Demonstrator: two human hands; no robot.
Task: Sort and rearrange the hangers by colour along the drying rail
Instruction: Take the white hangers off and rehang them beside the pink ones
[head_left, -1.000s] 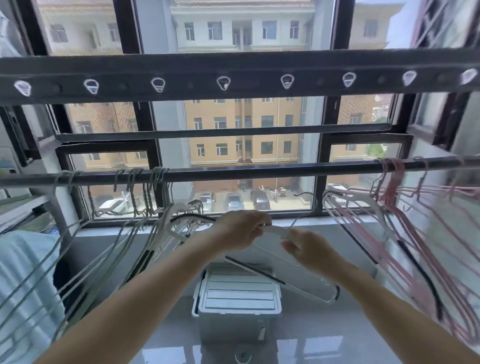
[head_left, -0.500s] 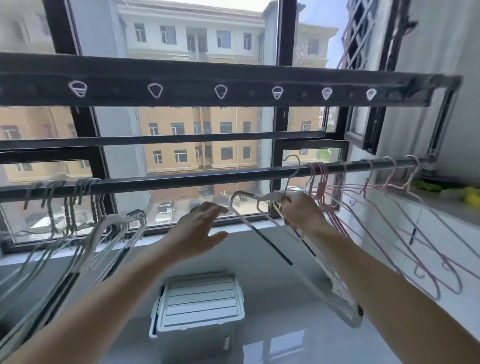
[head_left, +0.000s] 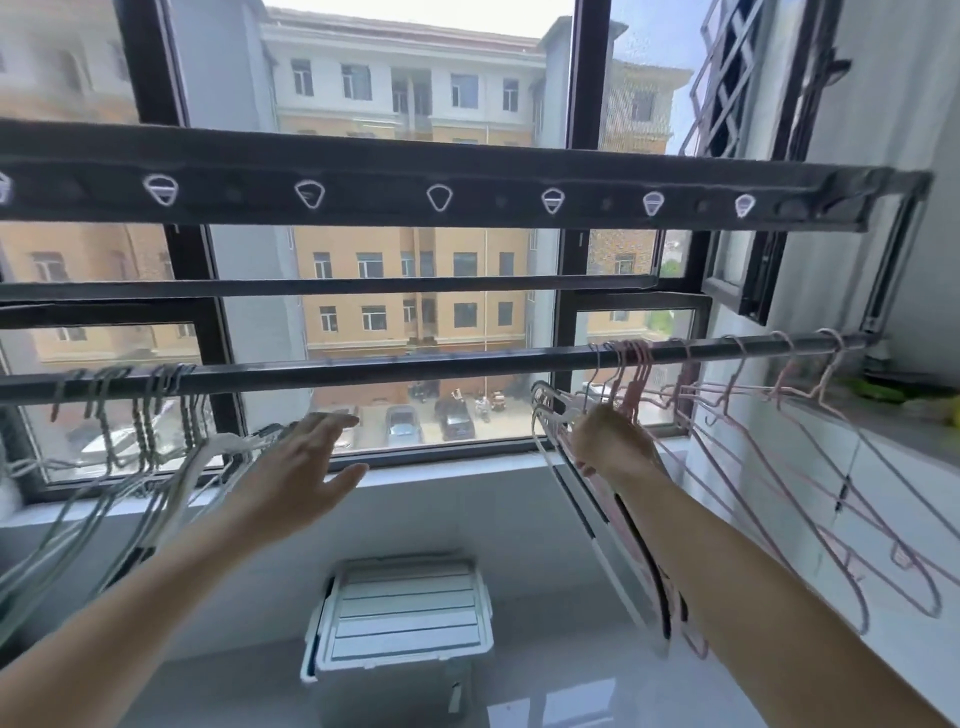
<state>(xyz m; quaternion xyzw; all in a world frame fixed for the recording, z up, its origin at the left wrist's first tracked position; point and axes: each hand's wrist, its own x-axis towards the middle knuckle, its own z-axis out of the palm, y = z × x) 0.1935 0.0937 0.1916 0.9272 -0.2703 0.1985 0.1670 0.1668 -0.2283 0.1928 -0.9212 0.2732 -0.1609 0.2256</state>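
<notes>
1. I had the right hand (head_left: 613, 441) just under the drying rail (head_left: 415, 366), fingers curled round the necks of the white hangers (head_left: 545, 395). The back of the hand hid the fingertips, so I could not tell how many hangers were in the grip; two hooks showed.
2. Those hooks were off the rail, a little below it and just beside the leftmost of the pink hangers (head_left: 779, 410). Their bodies trailed down along the right forearm.
3. The left hand (head_left: 306, 467) hovered under the stretch of rail between the two bunches. Its fingers were spread, the thumb out, and it held nothing. Further left hung the grey hangers (head_left: 143, 421), with other white hangers (head_left: 210, 453) seemingly at that bunch's near edge.
4. I judged the step to be hooking the held pair onto the rail. To do it well, I needed a spot left of the pink group, not among it, so each colour stayed in one block.
5. I meant to lift both hooks above the rail and lower them together.
6. The free left hand could steady the lower bars against swinging.
7. The risk was a hook snagging a pink wire, or one missing the rail and dropping onto the storage box (head_left: 405, 608) below.
</notes>
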